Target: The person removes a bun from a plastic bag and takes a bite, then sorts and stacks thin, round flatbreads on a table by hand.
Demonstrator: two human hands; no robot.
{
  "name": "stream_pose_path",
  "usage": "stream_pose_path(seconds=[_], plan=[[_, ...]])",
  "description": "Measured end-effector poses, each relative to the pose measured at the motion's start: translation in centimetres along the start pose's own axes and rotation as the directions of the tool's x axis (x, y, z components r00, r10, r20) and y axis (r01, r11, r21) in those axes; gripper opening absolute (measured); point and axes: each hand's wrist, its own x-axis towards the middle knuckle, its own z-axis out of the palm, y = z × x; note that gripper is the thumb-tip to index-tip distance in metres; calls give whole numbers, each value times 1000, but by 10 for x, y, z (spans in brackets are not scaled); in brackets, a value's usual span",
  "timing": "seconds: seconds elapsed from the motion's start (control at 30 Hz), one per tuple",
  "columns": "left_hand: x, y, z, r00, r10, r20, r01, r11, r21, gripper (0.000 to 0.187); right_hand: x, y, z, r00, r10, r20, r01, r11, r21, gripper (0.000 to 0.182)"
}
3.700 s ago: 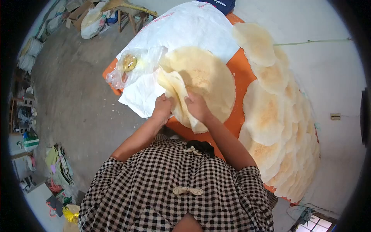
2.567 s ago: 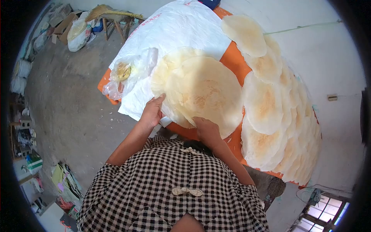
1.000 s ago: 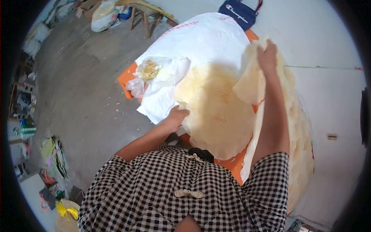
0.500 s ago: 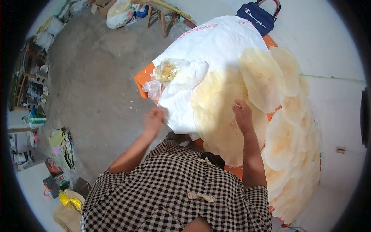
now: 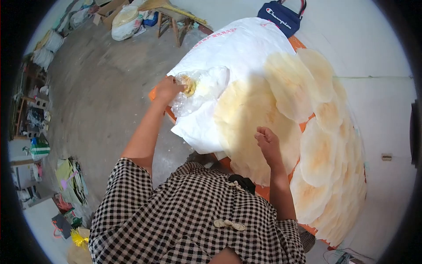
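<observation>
My left hand point(image 5: 169, 89) reaches to the left edge of a clear plastic bag point(image 5: 187, 104) with yellowish stuff point(image 5: 189, 86) in it; its fingertips are at the bag's opening, partly hidden. The bag lies on a white printed sack point(image 5: 246, 44). My right hand point(image 5: 267, 141), fingers curled together, is above a large pale round sheet point(image 5: 246, 127); whether anything is pinched in it is too small to tell. More thin, browned round sheets point(image 5: 321, 154) overlap to the right.
An orange surface point(image 5: 297, 44) shows beneath the sack and sheets. A navy bag point(image 5: 281, 17) stands at the far end by the wall. Across the floor are a wooden stool point(image 5: 173, 27), a white sack point(image 5: 126, 23) and piled goods along the left side.
My left hand has moved forward from beside the sack's near edge to the clear bag. My right hand has shifted slightly toward my body. The view has shifted a little.
</observation>
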Motion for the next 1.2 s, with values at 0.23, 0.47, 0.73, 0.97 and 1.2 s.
stream_pose_path(seconds=[0.23,0.47,0.73,0.97,1.2], plan=[[-11,12,14,998,46,-32,-44,997,61,48,-25,4,-15,979,202,-28,-193,961,196,26],[-27,18,29,970,136,-203,-84,965,248,52,-17,-6,2,998,42,-37,-36,988,150,24],[-32,8,60,976,157,-152,-205,902,-381,39,-8,-13,10,995,-78,58,76,996,42,23],[-68,37,23,896,276,348,360,7,-933,42,-2,-69,7,976,-214,-29,214,934,285,63],[-131,72,20,764,474,437,503,-13,-864,41,-4,-111,-1,930,-367,-16,304,745,594,89]])
